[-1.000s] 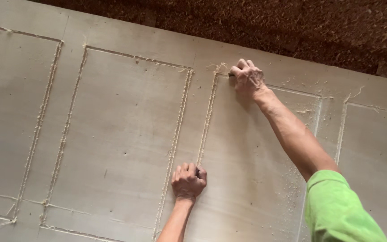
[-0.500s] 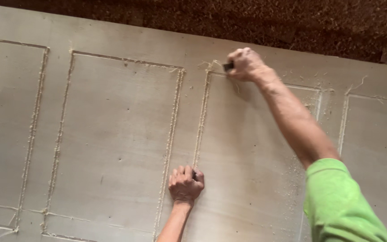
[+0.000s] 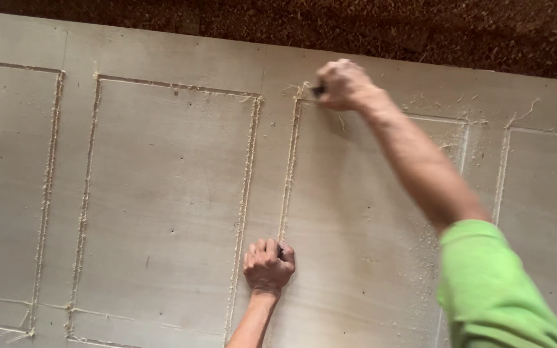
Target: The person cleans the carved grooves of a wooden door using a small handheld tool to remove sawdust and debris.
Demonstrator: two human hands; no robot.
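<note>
A large pale wooden panel lies flat, with rectangular grooves cut into it and sawdust along the lines. My right hand, arm in a green sleeve, reaches to the far corner of one grooved rectangle and is closed around a small dark tool whose tip shows at the groove. My left hand is a fist resting on the panel beside the same groove, lower down, with something small and dark gripped in it.
Beyond the panel's far edge is a brown floor covered in sawdust. Loose shavings lie scattered on the panel near my right arm. More grooved rectangles sit to the left and right.
My right hand has slid left along the top groove line toward the rectangle's corner. My left hand has stayed in place on the panel.
</note>
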